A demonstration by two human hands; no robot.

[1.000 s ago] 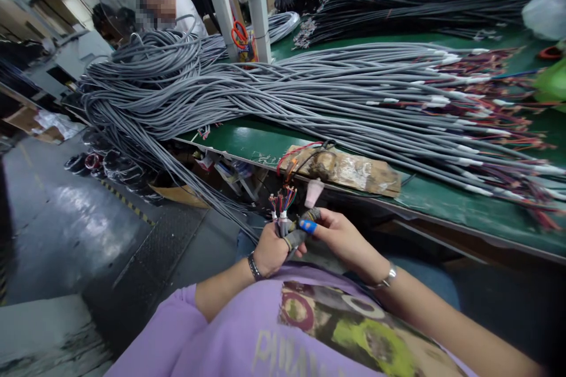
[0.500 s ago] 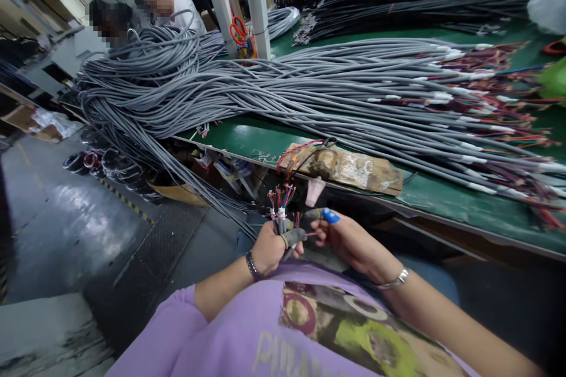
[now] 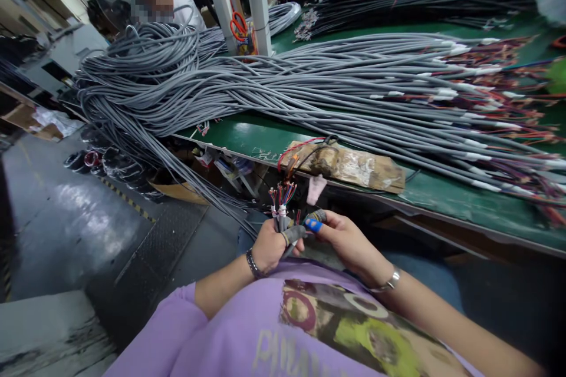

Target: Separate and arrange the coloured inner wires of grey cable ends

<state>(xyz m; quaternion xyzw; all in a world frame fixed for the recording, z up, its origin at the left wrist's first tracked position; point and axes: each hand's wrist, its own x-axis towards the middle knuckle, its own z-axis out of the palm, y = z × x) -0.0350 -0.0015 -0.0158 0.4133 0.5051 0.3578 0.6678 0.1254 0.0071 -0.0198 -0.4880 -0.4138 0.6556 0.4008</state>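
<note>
My left hand (image 3: 275, 245) is closed around several grey cables (image 3: 282, 222), whose stripped ends stand up in a fan of thin coloured wires (image 3: 284, 193). Grey finger covers wrap its thumb and a finger. Close to its right, my right hand (image 3: 332, 230) pinches its fingers together at thin wires (image 3: 299, 216) beside the left thumb. It wears a blue cover on the thumb and a grey one on the index finger. Which wire lies between these fingertips is too small to tell.
A green table (image 3: 239, 138) carries a long heap of grey cables (image 3: 265, 85) with coloured wire ends at right. A taped cardboard piece (image 3: 358, 171) lies along the front edge. Orange-handled scissors (image 3: 239, 26) hang on a post. Another person (image 3: 183, 6) sits beyond the cables.
My right hand has moved in closer to the left, its blue-covered thumb shifting left and down against the index finger. The left hand keeps its hold on the cables.
</note>
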